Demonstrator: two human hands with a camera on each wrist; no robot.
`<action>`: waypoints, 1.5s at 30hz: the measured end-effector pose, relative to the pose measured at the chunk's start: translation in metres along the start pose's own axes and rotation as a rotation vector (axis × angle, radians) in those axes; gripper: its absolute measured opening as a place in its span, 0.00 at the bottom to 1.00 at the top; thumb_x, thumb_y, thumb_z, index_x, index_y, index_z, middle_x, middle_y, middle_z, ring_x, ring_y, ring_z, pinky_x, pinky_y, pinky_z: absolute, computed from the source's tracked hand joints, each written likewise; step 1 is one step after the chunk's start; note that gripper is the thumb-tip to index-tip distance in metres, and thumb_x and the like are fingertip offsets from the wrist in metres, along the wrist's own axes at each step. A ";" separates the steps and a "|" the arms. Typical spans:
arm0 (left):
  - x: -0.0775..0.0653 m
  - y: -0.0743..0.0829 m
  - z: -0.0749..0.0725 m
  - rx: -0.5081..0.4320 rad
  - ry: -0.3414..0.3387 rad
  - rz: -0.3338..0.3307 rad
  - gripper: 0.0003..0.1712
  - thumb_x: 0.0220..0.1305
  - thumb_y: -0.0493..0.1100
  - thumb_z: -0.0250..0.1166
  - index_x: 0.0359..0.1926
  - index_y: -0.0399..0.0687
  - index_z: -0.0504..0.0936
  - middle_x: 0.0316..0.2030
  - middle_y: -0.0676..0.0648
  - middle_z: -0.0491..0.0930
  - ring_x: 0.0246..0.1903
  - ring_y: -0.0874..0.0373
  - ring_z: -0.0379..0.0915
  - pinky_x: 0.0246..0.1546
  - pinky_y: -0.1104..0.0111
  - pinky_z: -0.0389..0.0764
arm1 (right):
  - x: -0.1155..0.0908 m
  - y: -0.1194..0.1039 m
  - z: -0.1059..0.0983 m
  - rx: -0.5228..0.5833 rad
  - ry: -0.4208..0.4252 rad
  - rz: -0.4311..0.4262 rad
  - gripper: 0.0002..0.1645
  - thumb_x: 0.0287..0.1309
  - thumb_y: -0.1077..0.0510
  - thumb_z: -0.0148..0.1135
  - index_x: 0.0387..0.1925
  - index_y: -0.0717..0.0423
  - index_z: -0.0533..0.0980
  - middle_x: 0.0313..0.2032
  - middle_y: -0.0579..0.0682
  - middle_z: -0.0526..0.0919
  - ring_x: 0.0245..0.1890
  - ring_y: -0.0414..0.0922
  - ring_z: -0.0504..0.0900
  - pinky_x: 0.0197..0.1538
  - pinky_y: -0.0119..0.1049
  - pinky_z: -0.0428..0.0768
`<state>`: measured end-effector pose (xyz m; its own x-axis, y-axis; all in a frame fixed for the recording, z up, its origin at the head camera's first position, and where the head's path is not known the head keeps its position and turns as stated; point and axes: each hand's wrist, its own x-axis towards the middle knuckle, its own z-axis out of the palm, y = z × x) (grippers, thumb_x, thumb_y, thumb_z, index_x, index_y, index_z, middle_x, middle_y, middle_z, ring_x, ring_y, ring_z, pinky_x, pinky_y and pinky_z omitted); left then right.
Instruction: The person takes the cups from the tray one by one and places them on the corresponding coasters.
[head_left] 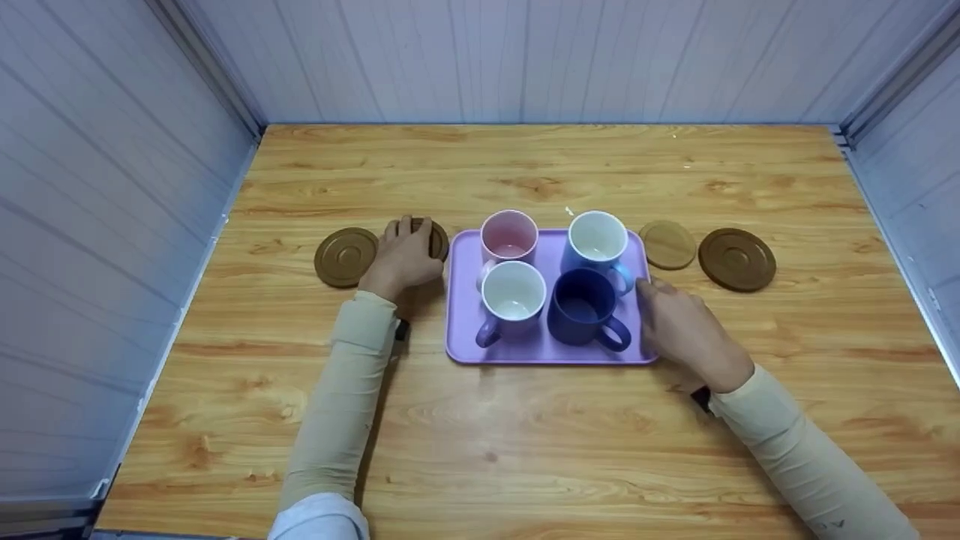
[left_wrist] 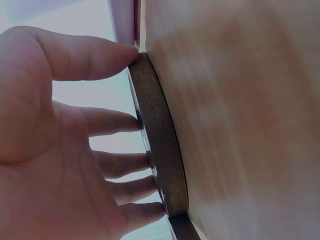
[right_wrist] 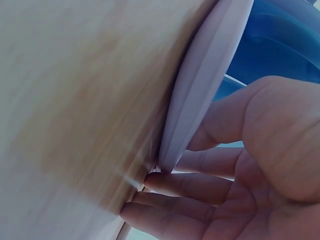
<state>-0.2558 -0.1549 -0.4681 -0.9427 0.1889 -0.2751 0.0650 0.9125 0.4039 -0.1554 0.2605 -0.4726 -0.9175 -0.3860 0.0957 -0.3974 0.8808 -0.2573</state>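
Note:
My left hand [head_left: 405, 262] lies over a dark brown round coaster [head_left: 441, 241] beside the tray's left edge. In the left wrist view its fingers are nearly straight, tips on the coaster's face, and the thumb is at its rim. My right hand [head_left: 686, 330] is at the right edge of a lilac tray [head_left: 555, 354]. The thumb reaches over the tray rim [right_wrist: 200, 90], while the other fingers extend beside it near the tabletop. On the tray stand a pink mug [head_left: 510, 238], a light blue mug [head_left: 598, 238], a white-lined mug with a purple handle [head_left: 514, 296] and a navy mug [head_left: 574, 326].
Another brown coaster [head_left: 346, 257] lies left of my left hand. Right of the tray are a pale wooden coaster [head_left: 667, 244] and a dark brown coaster [head_left: 737, 259]. Pale panel walls [head_left: 525, 60] border the wood-grain table [head_left: 487, 450] at the back and sides.

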 end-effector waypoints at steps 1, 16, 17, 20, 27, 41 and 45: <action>0.002 0.000 -0.002 -0.001 -0.004 -0.003 0.50 0.60 0.46 0.54 0.82 0.40 0.49 0.80 0.29 0.42 0.78 0.30 0.35 0.77 0.39 0.41 | 0.001 0.000 -0.001 0.001 0.005 -0.005 0.14 0.67 0.66 0.53 0.50 0.68 0.76 0.37 0.64 0.82 0.36 0.67 0.85 0.34 0.66 0.81; 0.031 0.001 -0.014 0.011 -0.038 -0.038 0.50 0.62 0.48 0.52 0.83 0.43 0.46 0.80 0.30 0.39 0.79 0.32 0.32 0.74 0.32 0.45 | 0.003 0.002 0.001 -0.010 -0.008 -0.016 0.08 0.64 0.67 0.54 0.42 0.65 0.76 0.31 0.60 0.80 0.31 0.64 0.84 0.32 0.64 0.81; 0.032 0.002 -0.015 0.012 -0.042 -0.041 0.50 0.63 0.48 0.52 0.83 0.43 0.46 0.80 0.30 0.39 0.79 0.32 0.32 0.74 0.32 0.45 | 0.003 0.002 0.001 -0.011 -0.011 -0.013 0.08 0.63 0.67 0.54 0.43 0.65 0.76 0.31 0.60 0.80 0.31 0.65 0.84 0.33 0.64 0.81; 0.038 0.003 -0.016 0.012 -0.047 -0.043 0.49 0.64 0.50 0.52 0.83 0.44 0.45 0.81 0.30 0.38 0.80 0.33 0.30 0.74 0.32 0.45 | 0.003 0.002 0.000 -0.013 -0.018 -0.008 0.10 0.63 0.67 0.55 0.44 0.66 0.77 0.31 0.61 0.81 0.32 0.65 0.84 0.34 0.64 0.81; 0.051 0.007 -0.019 0.008 -0.060 -0.039 0.50 0.67 0.53 0.54 0.83 0.44 0.44 0.81 0.31 0.35 0.80 0.34 0.28 0.75 0.34 0.42 | 0.003 0.002 0.001 -0.004 0.000 -0.014 0.12 0.65 0.66 0.54 0.47 0.68 0.77 0.33 0.63 0.81 0.34 0.66 0.85 0.34 0.65 0.81; 0.071 0.017 -0.025 0.013 -0.073 -0.037 0.53 0.65 0.53 0.56 0.84 0.45 0.43 0.81 0.32 0.34 0.81 0.35 0.27 0.77 0.37 0.42 | 0.003 0.003 0.000 -0.002 0.004 -0.019 0.14 0.67 0.66 0.54 0.51 0.69 0.77 0.35 0.63 0.81 0.34 0.66 0.85 0.35 0.65 0.82; 0.075 0.020 -0.024 0.004 -0.061 -0.027 0.53 0.65 0.54 0.57 0.84 0.45 0.44 0.81 0.32 0.35 0.81 0.35 0.28 0.78 0.38 0.42 | 0.003 0.003 0.001 -0.003 -0.012 -0.007 0.16 0.68 0.65 0.54 0.53 0.69 0.77 0.36 0.64 0.82 0.35 0.67 0.85 0.36 0.66 0.82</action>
<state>-0.3331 -0.1311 -0.4598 -0.9222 0.1863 -0.3388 0.0415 0.9189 0.3923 -0.1593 0.2616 -0.4738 -0.9145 -0.3954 0.0863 -0.4039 0.8788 -0.2539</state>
